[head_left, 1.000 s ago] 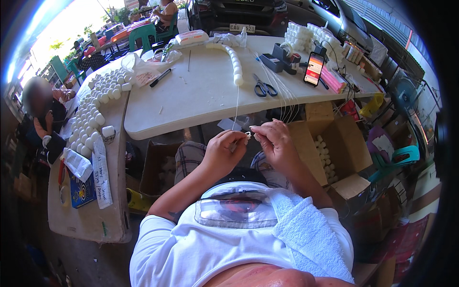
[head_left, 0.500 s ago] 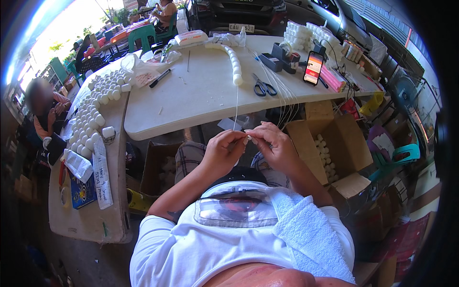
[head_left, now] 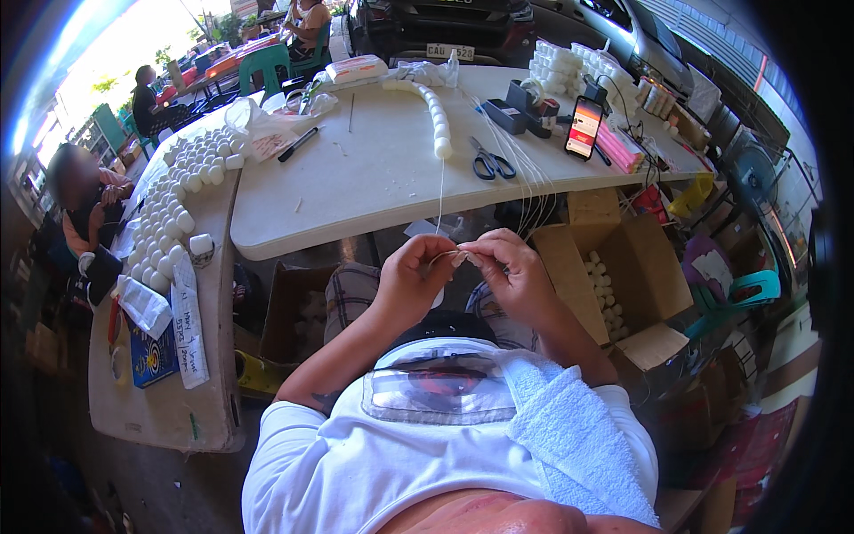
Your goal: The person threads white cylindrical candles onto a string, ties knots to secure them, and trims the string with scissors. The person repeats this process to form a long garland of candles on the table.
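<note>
A thin white string (head_left: 442, 191) hangs from the desk (head_left: 356, 191) edge down to the two hands, taut and nearly upright; its lower end is pinched between the fingertips of both hands, just below the desk edge; its upper end joins a curved chain of small white cylinders (head_left: 433, 111) — strung end to end — lying across the desk top beside the black-handled scissors (head_left: 490, 163).

Bright daylight upper left, fisheye-bent, dark rim

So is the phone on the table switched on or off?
On. The phone stands propped on the table, and its screen glows with a bright red and white picture.
</note>
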A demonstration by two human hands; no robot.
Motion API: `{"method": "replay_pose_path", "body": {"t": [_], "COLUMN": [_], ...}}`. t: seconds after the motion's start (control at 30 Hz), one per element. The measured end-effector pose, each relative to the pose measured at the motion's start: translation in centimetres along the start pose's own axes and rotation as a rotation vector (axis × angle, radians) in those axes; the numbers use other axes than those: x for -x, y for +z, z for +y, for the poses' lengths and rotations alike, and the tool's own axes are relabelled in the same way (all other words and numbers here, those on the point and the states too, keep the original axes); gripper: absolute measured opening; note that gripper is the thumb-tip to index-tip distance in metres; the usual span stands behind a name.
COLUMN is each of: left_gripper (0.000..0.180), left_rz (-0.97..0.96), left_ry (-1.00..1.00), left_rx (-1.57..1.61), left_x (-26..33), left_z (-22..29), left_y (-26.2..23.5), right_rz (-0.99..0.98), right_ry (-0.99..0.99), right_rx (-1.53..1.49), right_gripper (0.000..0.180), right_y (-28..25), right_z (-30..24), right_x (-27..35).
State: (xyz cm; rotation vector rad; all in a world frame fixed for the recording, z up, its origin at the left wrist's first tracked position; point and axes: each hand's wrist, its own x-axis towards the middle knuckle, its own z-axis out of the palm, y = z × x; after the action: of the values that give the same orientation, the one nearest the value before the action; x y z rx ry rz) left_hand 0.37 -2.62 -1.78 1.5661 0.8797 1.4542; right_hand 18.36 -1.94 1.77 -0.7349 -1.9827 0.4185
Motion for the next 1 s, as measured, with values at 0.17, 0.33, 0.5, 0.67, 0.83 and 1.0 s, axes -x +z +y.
{"method": "replay_pose_path", "body": {"t": [0.17,0.33,0.5,0.67,0.83,1.0], "left_gripper": [0.017,0.014,0.012,0.016,0.016,0.017], "left_rz": [-0.125,-0.134,-0.059,0.039,0.004,-0.038], "left_ry": [-0.183,-0.139,0.045,0.325,0.419,0.515], "left_rx": [0.137,0.097,-0.055,-0.41,-0.466,-0.586], "left_x": [-0.1,0.1,0.0,-0.2,-0.2,-0.3], "left_z": [0.4,0.6,0.5,0.5,0.7,0.5], "left_y": [-0.5,-0.5,-0.4,-0.4,-0.2,-0.4], "right_rz": [0.0,-0.031,0.027,0.064,0.051,0.033], "right_ry": [0.011,-0.011,0.003,-0.12,-0.172,-0.174], "right_rx": [-0.088,0.012,0.029,0.279,0.443,0.422], "right_gripper": [0.019,0.023,0.022,0.017,0.017,0.015], "right_y": [0.0,-0.4,-0.4,0.0,0.1,0.0], "right_z": [0.1,-0.1,-0.5,-1.2,-1.3,-1.1], "right_x": [0.0,-0.2,-0.1,0.4,0.4,0.0]}}
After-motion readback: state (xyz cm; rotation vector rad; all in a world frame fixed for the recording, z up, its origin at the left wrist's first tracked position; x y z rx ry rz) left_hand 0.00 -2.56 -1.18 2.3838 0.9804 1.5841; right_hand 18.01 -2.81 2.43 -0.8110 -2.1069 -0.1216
